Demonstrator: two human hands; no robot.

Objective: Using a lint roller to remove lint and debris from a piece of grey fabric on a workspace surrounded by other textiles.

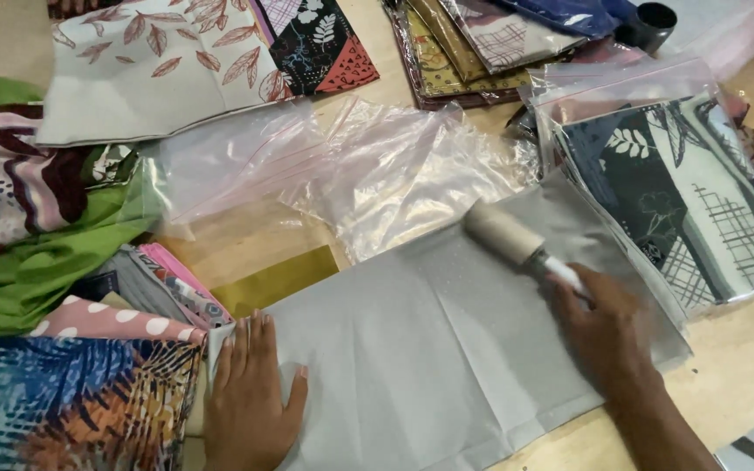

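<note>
Flat grey folded fabric sheet (447, 349) spread across near edge of wooden desk (743, 366). Left hand (250, 397) pressed flat, fingers spread, on sheet's left end. Right hand (604, 327) clamped on handle of cream cylindrical lint roller (506, 235), roller resting on sheet's far right part.

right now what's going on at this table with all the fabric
A person is running a lint roller over a folded grey cloth on the wooden table. The right hand grips the roller's handle, while the left hand lies flat on the cloth's near edge. Empty clear plastic bags and patterned fabrics, some bagged, lie around it.
</note>
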